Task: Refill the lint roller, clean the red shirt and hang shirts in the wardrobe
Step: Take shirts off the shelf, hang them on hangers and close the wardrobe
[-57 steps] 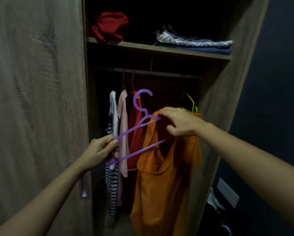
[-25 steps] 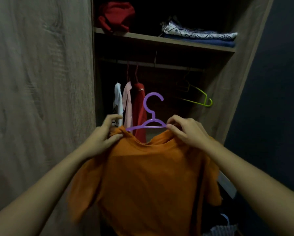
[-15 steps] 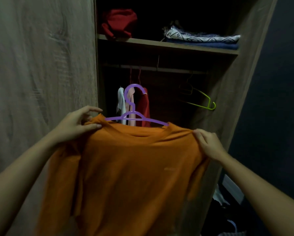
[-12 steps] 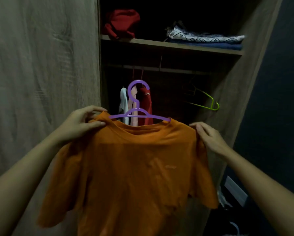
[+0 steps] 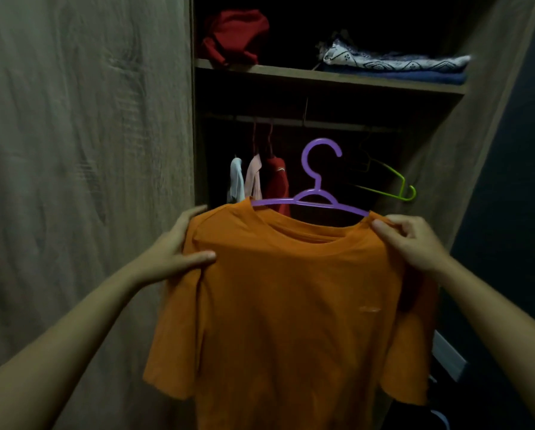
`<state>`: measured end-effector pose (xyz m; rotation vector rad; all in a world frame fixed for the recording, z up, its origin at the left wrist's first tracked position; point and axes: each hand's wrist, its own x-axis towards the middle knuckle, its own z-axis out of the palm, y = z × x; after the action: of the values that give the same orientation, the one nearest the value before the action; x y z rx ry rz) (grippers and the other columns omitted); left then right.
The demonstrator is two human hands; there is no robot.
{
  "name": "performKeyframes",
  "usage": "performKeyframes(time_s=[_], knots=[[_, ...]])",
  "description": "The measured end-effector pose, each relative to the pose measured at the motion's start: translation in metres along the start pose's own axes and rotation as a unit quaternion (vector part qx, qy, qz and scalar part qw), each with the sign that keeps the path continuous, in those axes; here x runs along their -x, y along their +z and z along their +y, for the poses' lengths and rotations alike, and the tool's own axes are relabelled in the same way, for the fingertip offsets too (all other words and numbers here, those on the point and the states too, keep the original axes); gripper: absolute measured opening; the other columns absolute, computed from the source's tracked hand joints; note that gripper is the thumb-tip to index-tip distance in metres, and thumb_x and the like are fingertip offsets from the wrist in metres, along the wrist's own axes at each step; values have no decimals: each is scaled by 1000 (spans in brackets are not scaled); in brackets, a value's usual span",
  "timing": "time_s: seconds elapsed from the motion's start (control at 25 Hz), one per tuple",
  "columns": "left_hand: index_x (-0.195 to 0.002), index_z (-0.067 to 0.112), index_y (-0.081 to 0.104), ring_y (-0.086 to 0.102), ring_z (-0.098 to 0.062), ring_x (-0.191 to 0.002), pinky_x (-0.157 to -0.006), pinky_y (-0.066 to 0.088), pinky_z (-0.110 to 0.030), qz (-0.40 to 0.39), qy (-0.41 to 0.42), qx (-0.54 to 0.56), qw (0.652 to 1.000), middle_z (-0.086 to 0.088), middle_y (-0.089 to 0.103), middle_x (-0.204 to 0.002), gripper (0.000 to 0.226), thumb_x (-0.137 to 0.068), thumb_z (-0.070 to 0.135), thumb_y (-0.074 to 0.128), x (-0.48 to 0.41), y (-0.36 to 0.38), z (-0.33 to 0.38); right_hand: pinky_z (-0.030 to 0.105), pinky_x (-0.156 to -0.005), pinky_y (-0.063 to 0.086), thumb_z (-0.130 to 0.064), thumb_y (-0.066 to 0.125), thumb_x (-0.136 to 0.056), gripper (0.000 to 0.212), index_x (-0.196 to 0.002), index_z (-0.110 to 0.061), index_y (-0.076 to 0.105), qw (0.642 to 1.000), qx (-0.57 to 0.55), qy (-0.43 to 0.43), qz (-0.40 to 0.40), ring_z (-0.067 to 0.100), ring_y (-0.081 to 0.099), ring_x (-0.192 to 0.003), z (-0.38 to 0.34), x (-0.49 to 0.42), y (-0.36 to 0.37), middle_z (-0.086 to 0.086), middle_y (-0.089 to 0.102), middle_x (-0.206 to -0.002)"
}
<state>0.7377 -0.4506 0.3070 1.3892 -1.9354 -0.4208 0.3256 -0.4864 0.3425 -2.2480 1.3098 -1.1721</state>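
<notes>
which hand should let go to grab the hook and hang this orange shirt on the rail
Right, probably. The right hand pinches the orange shirt nearer the purple hanger hook; the left hand sits farther off.

Orange shirt (image 5: 291, 305), purple hanger (image 5: 317, 193) (lime hanger (image 5: 396, 187) behind).

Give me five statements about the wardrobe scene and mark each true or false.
1. The orange shirt is on a purple hanger. True.
2. The purple hanger's hook is already over the rail. False: it is below the rail, held up.
3. The left hand and right hand each grip a shoulder of the shirt. True.
4. The green hanger carries a shirt. False: it is bare.
5. The shelf is bare. False: folded clothes lie on it.
</notes>
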Motion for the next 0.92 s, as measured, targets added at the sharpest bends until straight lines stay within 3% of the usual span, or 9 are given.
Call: performKeyframes(time_s=[0.12,0.24,0.36,0.48,0.56,0.64,0.72,0.8,0.92], knots=[[-99,37,50,59,2,-84,-77,49,-29,93,45,32,994,14,58,-97,17,-89,25,57,7,12,-16,43,-85,47,-77,38,-74,51,-93,-37,63,995,98,35,12,17,60,-91,7,-3,-15,-8,64,-92],[-74,32,66,58,5,-68,-67,46,-16,167,27,70,983,15,65,-72,25,-93,25,51,-5,-6,-22,32,-79,41,-65,43,-79,40,-98,-33,58,992,119,52,1,16,55,-94,7,2,-15,-6,58,-98],[-87,25,66,62,-2,-72,-69,49,-23,71,5,75,995,8,68,-78,48,-86,63,38,-18,-9,-12,34,-77,46,-81,39,-66,59,-86,-30,62,998,57,33,-1,17,59,-88,11,-2,-8,0,63,-88],[-107,35,62,63,1,-91,-73,48,-17,-31,26,157,987,20,68,-97,41,-88,59,35,-28,-9,18,46,-83,49,-79,38,-71,60,-84,-27,65,998,39,36,17,17,61,-84,21,-13,-4,1,64,-86],[-97,28,65,65,-4,-83,-70,48,-19,-79,48,121,988,12,69,-90,30,-84,52,52,-36,-13,42,49,-87,47,-83,36,-69,63,-86,-30,65,997,49,50,18,18,61,-87,25,-23,-3,-3,65,-87],[-85,20,63,64,-8,-70,-63,48,-20,-63,69,67,993,-1,66,-80,36,-79,55,59,-44,-8,60,51,-97,40,-77,36,-74,58,-104,-35,62,988,132,79,32,21,58,-102,30,-36,-1,-5,63,-103],[-82,21,60,61,-9,-67,-62,44,-18,16,57,30,998,0,63,-77,27,-85,47,56,-48,10,75,47,-105,32,-55,51,-84,50,-127,-30,47,972,201,85,86,25,47,-119,30,-52,8,3,52,-123],[-76,26,55,57,-8,-64,-56,36,-12,132,70,-43,988,4,59,-71,16,-89,35,54,-51,38,88,41,-100,39,-34,58,-88,53,-135,-20,39,982,136,65,110,22,51,-112,15,-65,26,6,51,-119],[-75,26,42,45,-5,-57,-51,28,-16,182,81,-135,971,12,44,-61,20,-92,34,50,-71,87,107,26,-72,44,-32,46,-95,32,-122,-15,46,975,-148,164,-32,12,58,-79,-8,-87,52,-3,60,-86]])
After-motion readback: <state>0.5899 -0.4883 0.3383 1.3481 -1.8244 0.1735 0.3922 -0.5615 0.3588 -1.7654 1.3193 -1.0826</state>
